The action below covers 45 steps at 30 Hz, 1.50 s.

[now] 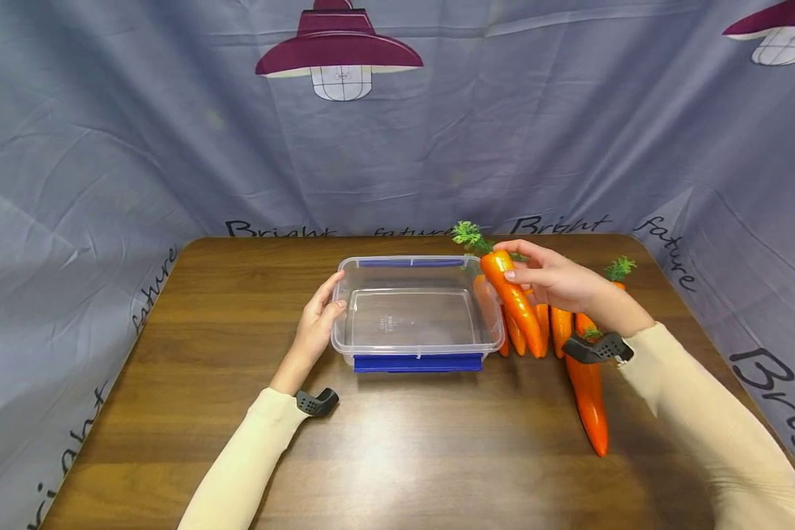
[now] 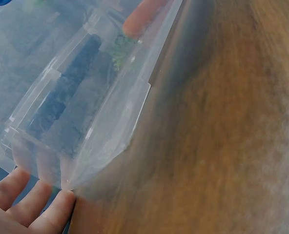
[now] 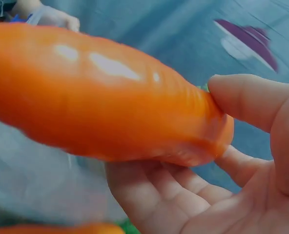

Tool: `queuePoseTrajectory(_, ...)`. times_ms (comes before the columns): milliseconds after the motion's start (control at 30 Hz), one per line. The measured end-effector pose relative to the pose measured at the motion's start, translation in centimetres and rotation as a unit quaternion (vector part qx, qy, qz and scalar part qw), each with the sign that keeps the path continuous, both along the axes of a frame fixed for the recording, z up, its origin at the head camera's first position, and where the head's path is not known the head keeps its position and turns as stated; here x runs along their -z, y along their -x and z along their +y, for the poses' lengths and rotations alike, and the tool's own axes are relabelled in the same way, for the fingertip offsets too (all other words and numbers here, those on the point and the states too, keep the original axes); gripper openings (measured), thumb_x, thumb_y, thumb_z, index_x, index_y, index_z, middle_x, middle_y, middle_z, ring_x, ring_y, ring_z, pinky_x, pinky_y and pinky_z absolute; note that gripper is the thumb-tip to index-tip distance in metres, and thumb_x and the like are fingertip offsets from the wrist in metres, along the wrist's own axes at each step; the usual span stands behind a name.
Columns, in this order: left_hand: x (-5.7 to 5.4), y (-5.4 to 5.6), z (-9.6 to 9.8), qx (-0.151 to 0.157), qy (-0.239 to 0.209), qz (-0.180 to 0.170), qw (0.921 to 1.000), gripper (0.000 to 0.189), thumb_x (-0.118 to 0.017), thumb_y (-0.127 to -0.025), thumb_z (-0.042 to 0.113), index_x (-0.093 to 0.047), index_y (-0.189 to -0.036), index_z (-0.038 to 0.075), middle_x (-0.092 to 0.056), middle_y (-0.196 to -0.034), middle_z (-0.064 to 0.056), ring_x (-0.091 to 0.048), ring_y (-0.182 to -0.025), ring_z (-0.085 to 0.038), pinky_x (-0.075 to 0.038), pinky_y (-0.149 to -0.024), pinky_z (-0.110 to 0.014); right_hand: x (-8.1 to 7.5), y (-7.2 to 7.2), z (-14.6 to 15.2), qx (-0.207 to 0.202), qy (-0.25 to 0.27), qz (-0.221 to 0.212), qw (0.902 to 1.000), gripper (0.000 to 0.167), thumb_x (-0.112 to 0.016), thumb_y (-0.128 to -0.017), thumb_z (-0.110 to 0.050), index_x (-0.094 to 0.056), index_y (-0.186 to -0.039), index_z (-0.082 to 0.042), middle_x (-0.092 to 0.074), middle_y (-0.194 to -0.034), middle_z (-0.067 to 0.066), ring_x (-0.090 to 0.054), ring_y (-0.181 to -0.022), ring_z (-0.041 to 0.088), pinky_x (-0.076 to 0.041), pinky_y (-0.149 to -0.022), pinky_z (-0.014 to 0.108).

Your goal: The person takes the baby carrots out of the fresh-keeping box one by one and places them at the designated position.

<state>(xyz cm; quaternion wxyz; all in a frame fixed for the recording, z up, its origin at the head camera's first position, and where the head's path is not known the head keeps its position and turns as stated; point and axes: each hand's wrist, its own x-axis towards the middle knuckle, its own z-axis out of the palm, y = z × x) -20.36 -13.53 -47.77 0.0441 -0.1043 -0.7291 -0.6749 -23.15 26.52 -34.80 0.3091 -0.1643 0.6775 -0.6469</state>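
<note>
A clear plastic food container [image 1: 407, 350] with blue clips stands without a lid on the table. My left hand [image 1: 318, 316] holds its left side, the thumb at the rim. In the left wrist view, fingertips [image 2: 60, 202] touch the container's outer wall [image 2: 110, 131]. My right hand [image 1: 553, 280] grips an orange carrot [image 1: 513, 302] near its leafy top, just beyond the container's right rim. The right wrist view shows this carrot [image 3: 115, 97] between the thumb and the fingers. More carrots [image 1: 561, 331] lie beneath and beside the right hand, partly hidden by it.
One large carrot [image 1: 589, 405] points toward the front of the wooden table [image 1: 397, 456]. A carrot's green top [image 1: 619, 269] shows behind the right wrist. Grey printed curtains [image 1: 397, 162] hang along the back and both sides of the table.
</note>
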Motion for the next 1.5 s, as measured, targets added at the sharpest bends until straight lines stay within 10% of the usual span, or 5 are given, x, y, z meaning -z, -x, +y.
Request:
queuePoseTrajectory(200, 0.1, -0.1, 0.0, -0.001, -0.001, 0.009, 1.0000, 0.056, -0.046, -0.098, 0.000, -0.040, -0.154, -0.001, -0.034, -0.165, -0.018, -0.028, -0.154, -0.034, -0.025, -0.125, -0.051, 1.6, -2.9, 5.9, 0.013, 0.098, -0.038, 0.9943, 0.042, -0.037, -0.105, 0.003, -0.046, -0.138, -0.021, -0.070, -0.119, -0.001, -0.075, -0.099, 0.019, -0.062, -0.079, 0.035)
queuePoseTrajectory(667, 0.1, -0.2, 0.1, 0.001, 0.001, -0.007, 1.0000, 0.056, -0.045, -0.098, -0.001, -0.039, -0.154, 0.000, -0.032, -0.166, -0.018, -0.030, -0.153, -0.034, -0.027, -0.123, -0.054, 8.0, -11.4, 15.0, 0.170, -0.017, 0.027, 0.9849, 0.046, -0.042, -0.105, 0.002, -0.048, -0.132, -0.035, -0.071, -0.105, -0.010, -0.072, -0.092, 0.008, -0.060, -0.073, 0.031)
queuePoseTrajectory(1067, 0.0, -0.1, 0.2, 0.005, -0.002, 0.007, 1.0000, 0.056, -0.045, -0.098, -0.001, -0.039, -0.153, -0.002, -0.032, -0.165, -0.020, -0.028, -0.154, -0.037, -0.024, -0.125, -0.053, 10.1, -12.9, 15.3, 0.208, -0.094, 0.036, 0.9728, 0.052, -0.050, -0.103, 0.000, -0.051, -0.127, -0.046, -0.070, -0.104, -0.020, -0.068, -0.090, 0.001, -0.060, -0.068, 0.031)
queuePoseTrajectory(1300, -0.1, -0.1, 0.2, 0.005, -0.005, 0.007, 1.0000, 0.056, -0.045, -0.098, 0.001, -0.040, -0.153, -0.001, -0.033, -0.165, -0.019, -0.032, -0.152, -0.035, -0.033, -0.114, -0.019, 10.5, -13.5, 14.9, 0.242, -0.183, 0.090, 0.9485, 0.052, -0.055, -0.100, -0.001, -0.047, -0.123, -0.047, -0.067, -0.098, -0.027, -0.067, -0.083, -0.001, -0.058, -0.066, 0.025)
queuePoseTrajectory(1500, 0.1, 0.0, 0.2, 0.005, -0.003, 0.010, 0.9999, 0.055, -0.045, -0.098, 0.000, -0.040, -0.153, -0.003, -0.033, -0.165, -0.020, -0.029, -0.154, -0.036, -0.028, -0.124, -0.038, 10.4, -14.0, 14.7, 0.264, -0.219, 0.125, 0.9312, 0.052, -0.061, -0.096, 0.002, -0.049, -0.124, -0.041, -0.063, -0.095, -0.029, -0.066, -0.080, -0.002, -0.059, -0.063, 0.026)
